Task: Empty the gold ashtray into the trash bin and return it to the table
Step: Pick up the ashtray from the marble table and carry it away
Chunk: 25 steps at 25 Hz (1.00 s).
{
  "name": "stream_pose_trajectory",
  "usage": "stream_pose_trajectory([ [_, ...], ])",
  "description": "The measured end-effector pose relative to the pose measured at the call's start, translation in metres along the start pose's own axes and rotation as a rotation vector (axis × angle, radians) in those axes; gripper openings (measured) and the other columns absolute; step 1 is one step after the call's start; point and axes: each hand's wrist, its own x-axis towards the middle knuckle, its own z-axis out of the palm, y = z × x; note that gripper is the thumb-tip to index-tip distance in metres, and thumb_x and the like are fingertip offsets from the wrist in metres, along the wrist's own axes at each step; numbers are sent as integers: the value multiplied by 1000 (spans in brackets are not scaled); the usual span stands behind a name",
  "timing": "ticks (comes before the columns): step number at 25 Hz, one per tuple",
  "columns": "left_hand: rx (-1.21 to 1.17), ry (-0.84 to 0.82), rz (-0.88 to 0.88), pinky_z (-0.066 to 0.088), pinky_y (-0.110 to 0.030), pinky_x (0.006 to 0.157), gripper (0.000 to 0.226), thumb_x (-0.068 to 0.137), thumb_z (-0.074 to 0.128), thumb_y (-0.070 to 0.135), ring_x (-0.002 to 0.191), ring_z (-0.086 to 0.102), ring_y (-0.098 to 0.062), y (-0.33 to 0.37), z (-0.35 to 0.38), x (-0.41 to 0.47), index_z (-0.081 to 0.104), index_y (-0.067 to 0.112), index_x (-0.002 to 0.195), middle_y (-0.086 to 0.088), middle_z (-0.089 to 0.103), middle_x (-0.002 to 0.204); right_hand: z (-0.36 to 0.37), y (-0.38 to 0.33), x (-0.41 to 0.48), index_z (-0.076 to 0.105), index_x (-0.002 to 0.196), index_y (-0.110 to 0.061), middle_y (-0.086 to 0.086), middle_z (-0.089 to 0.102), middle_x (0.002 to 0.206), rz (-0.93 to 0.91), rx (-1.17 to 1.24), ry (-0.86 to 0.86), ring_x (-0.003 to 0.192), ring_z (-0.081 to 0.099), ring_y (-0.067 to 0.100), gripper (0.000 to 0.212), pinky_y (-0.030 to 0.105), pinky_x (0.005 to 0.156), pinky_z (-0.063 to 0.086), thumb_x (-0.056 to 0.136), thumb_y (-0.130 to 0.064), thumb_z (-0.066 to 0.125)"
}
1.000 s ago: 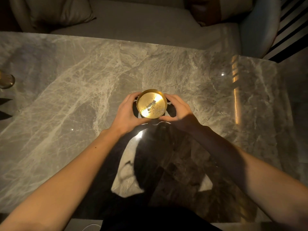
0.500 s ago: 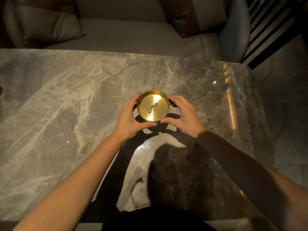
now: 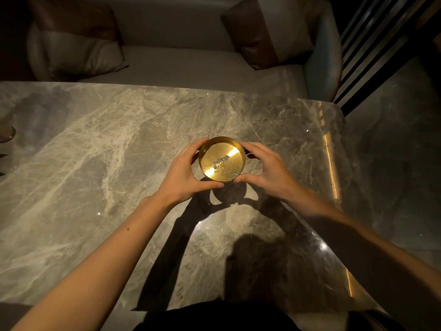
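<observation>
A round gold ashtray (image 3: 222,161) with grey ash specks on its bottom is held above the grey marble table (image 3: 95,163), its shadow falling on the tabletop just below it. My left hand (image 3: 185,174) cups its left side, thumb under the near rim. My right hand (image 3: 267,170) cups its right side, thumb touching the near rim. No trash bin is in view.
A sofa (image 3: 186,65) with cushions (image 3: 78,53) runs along the table's far edge. A glass object (image 3: 7,134) sits at the table's left edge. The table's right edge (image 3: 334,177) borders a dark glossy floor (image 3: 393,163); black slats stand at the upper right.
The ashtray has risen a little off the table between both hands, and its shadow now shows beneath it. The view has tilted up, showing more of the sofa.
</observation>
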Motion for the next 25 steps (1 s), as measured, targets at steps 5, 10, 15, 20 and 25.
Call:
stream_pose_trajectory([
  [5, -13, -16, 18, 38, -16, 103, 106, 50, 93, 40, 124, 44, 6, -11, -13, 1, 39, 26, 141, 16, 46, 135, 17, -19, 4, 50, 136, -10, 0, 55, 126, 65, 10, 52, 111, 56, 13, 86, 13, 96, 43, 62, -33, 88],
  [10, -48, -37, 59, 40, -14, 100, 101, 51, 93, 38, 121, 47, 4, -21, -26, 1, 43, 27, 137, 17, 49, 131, 25, -34, 5, 50, 136, -9, 3, 57, 129, 108, -29, 42, 113, 56, 14, 87, 21, 99, 45, 62, -36, 86],
  [15, -57, -56, 83, 42, -20, 102, 100, 52, 93, 39, 122, 49, -1, -12, -14, 7, 44, 25, 138, 9, 51, 133, 12, -32, -4, 51, 136, -11, 3, 57, 130, 136, -61, 67, 115, 56, 13, 86, 32, 100, 47, 63, -38, 86],
  [20, -29, -57, 101, 40, -21, 104, 100, 54, 92, 39, 123, 46, 0, 11, 25, 15, 42, 22, 139, 10, 48, 135, -19, -7, -24, 50, 137, -11, 2, 56, 131, 150, -55, 76, 116, 56, 14, 88, 36, 101, 48, 62, -39, 86],
  [25, 7, -20, 103, 39, -20, 103, 102, 53, 89, 47, 120, 46, 1, 43, 95, 25, 41, 23, 140, 16, 46, 131, -71, 45, -52, 49, 137, -11, -3, 53, 128, 103, -31, 57, 112, 55, 12, 87, 20, 97, 45, 61, -34, 87],
])
